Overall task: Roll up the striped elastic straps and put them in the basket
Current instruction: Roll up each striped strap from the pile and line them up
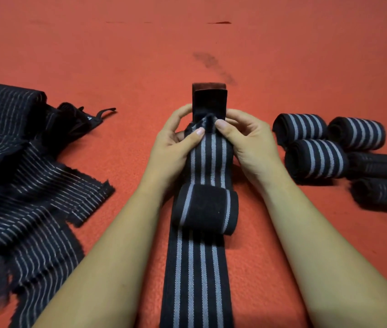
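- Red cloth-covered surface [282, 55] carries everything; no basket in view.
- Your left hand [176, 143] and right hand [247, 140] both pinch the far end of the striped strap [209, 159], thumbs on top and fingers curled round it, probably to start the roll tight at the black tab [209, 100].
- It runs flat toward you between your forearms, so it should feed straight.
- Rolled straps [315, 157] sit bunched at right, loose straps [22, 162] heaped at left: likely done versus to-do.
- No readable writing or brand.

My strap [202, 268] is matt, twill-woven cloth; its black patch [205, 204] looks fuzzy, the red cover [282, 67] beneath felt-like.
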The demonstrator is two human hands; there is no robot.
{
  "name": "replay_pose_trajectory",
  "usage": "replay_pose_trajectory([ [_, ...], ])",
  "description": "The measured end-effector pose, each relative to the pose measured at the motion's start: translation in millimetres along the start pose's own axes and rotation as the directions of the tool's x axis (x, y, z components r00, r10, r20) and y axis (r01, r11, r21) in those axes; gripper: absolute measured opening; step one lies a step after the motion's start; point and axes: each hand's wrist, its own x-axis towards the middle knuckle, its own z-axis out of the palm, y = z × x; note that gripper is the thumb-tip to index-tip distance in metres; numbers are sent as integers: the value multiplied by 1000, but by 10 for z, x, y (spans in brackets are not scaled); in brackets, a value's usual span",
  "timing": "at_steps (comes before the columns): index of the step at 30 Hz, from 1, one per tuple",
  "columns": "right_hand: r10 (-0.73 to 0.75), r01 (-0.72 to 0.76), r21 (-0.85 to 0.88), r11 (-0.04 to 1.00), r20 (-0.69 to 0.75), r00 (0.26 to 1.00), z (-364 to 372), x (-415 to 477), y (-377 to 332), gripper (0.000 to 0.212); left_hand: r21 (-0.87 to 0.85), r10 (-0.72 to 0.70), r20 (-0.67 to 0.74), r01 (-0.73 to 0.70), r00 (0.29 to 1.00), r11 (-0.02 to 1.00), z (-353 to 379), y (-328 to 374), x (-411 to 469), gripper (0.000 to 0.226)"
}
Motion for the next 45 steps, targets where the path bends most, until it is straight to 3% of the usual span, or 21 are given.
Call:
replay_pose_trajectory([
  [2, -4, 3, 38, 999, 8, 1000, -17, 19, -3, 26, -85, -9, -6, 9, 1000, 996, 3, 8, 11, 37],
  [7, 1, -1, 1, 1000, 43, 999, -31, 17, -30, 26, -105, -53, -100, 42, 994, 994, -1, 89, 33, 36],
  [9, 33, -35, 38, 999, 52, 998, -28, -2, -59, 21, -122, -43, -78, 33, 996, 992, -22, 92, 50, 28],
  [12, 60, -60, -12, 998, 43, 997, -35, -5, -53, 7, 14, 11, -6, -11, 1000, 1000, -41, 57, 25, 16],
  [16, 94, -83, -136, 987, 72, 993, -92, 25, -1, 38, 42, 56, 24, -57, 998, 998, -50, 2, 5, 41],
  [18, 75, -59, -190, 980, 80, 994, -110, 29, -7, 43, 34, 26, -7, -25, 1000, 999, -56, 8, 23, 51],
  [23, -42, 32, -235, 971, -35, 999, -143, 37, -37, 35, 343, -169, 44, 144, 985, 928, -37, -39, -14, 18],
  [27, -166, 151, -252, 956, -42, 985, -93, 19, -74, 37, 254, -178, 47, 161, 983, 954, -41, -4, -36, 16],
  [32, -166, 174, -274, 946, 53, 985, -36, -8, -76, 31, 119, -185, 29, 180, 982, 976, 1, 93, -52, 3],
  [37, -139, 183, -286, 941, 168, 976, -35, -23, -98, 27, -21, -222, -33, 222, 974, 975, 58, 178, -41, 32],
  [41, -102, 181, -332, 926, 243, 965, -33, -14, -74, 20, -82, -220, -25, 218, 975, 973, 30, 158, -29, 34],
  [45, -89, 135, -296, 946, 164, 982, -45, -13, -57, 20, -2, -154, -12, 154, 988, 988, -46, 78, -23, 30],
])
